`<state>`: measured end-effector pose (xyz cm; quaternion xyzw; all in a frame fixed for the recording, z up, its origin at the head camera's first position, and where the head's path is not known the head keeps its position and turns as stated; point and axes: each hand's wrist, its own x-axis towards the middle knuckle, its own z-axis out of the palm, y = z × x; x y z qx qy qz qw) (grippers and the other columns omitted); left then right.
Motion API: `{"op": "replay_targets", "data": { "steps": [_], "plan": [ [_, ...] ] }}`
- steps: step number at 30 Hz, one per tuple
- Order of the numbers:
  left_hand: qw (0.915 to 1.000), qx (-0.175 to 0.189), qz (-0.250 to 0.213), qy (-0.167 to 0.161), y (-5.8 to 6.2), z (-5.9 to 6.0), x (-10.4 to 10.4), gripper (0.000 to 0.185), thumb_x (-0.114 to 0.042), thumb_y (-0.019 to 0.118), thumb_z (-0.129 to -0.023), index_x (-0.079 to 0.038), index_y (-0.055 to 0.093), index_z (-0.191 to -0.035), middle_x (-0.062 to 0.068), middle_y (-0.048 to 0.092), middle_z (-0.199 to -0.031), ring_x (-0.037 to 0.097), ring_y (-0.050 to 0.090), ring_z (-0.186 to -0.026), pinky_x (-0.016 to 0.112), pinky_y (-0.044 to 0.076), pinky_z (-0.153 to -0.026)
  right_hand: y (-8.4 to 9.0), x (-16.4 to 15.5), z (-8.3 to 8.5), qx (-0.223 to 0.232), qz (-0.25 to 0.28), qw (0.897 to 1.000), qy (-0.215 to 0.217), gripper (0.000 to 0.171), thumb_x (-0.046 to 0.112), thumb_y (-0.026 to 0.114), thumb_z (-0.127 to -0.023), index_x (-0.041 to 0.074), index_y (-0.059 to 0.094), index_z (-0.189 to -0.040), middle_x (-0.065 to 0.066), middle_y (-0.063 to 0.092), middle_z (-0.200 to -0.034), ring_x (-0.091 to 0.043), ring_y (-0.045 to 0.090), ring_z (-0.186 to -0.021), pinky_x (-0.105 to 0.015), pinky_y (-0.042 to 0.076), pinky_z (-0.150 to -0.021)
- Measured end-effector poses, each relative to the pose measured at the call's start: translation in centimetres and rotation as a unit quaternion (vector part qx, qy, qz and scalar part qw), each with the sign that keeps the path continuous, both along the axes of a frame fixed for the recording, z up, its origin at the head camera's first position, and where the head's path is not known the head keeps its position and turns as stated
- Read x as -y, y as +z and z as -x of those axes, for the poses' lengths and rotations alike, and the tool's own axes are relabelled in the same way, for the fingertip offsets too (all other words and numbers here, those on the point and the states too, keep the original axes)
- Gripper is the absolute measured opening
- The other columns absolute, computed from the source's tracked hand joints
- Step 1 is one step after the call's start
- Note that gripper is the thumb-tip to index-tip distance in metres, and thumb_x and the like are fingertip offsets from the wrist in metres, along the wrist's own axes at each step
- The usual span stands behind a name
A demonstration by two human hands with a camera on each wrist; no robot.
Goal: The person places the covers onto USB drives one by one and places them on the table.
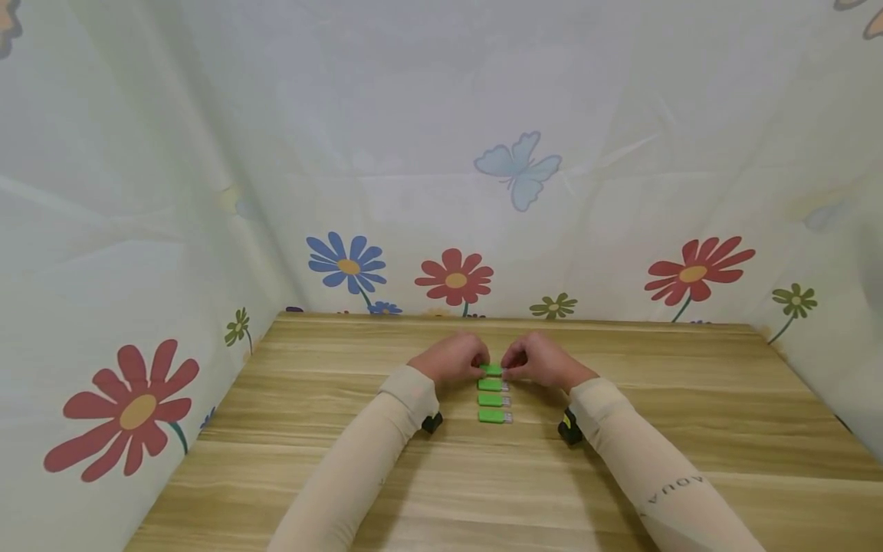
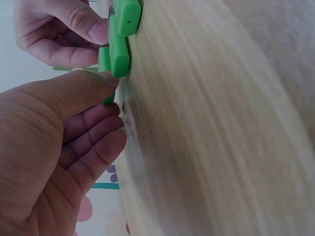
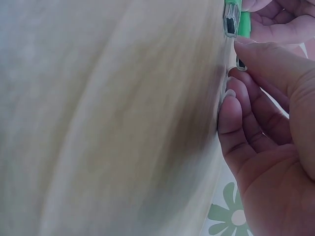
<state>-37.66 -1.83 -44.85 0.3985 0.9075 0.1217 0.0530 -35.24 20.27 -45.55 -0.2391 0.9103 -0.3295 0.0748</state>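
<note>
Both hands pinch the farthest green USB stick (image 1: 491, 369) at the head of a row of four on the bench (image 1: 690, 399): left hand (image 1: 451, 358) and right hand (image 1: 540, 360) fingers clamped on its ends. Best square it gently, parallel with its neighbours

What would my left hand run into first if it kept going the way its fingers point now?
The left hand points inward at the farthest green USB stick, which its fingertips already pinch. Straight beyond that stick is the right hand, holding its other end. Depth is hard to judge, but nothing else seems to lie between.
</note>
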Motion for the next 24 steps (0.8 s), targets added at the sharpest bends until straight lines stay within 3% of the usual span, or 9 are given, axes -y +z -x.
{"op": "replay_targets", "data": {
  "steps": [12,24],
  "plan": [
    [0.9998,-0.015,0.008,-0.013,-0.16,0.25,-0.2,0.004,-0.018,0.077,-0.091,-0.016,0.078,-0.087,-0.008,0.066,-0.078,0.008,0.056,-0.076,0.021,0.048,-0.072,0.5,0.45,0.01,-0.007,-0.025,1.0,0.008,0.006,0.013,0.082,-0.086,0.01,0.079,-0.09,0.002,0.076,-0.086,-0.008,0.065,-0.079,-0.028,0.056,-0.074],
    [0.9996,-0.008,0.027,0.0,0.31,-0.11,-0.2,0.005,-0.018,0.076,-0.092,-0.015,0.077,-0.088,-0.006,0.064,-0.078,0.01,0.054,-0.074,0.021,0.045,-0.07,0.4,0.34,0.14,-0.006,-0.021,1.0,0.013,0.006,0.012,0.083,-0.085,0.01,0.08,-0.089,0.001,0.077,-0.086,-0.008,0.066,-0.079,-0.027,0.056,-0.074]
  ]
}}
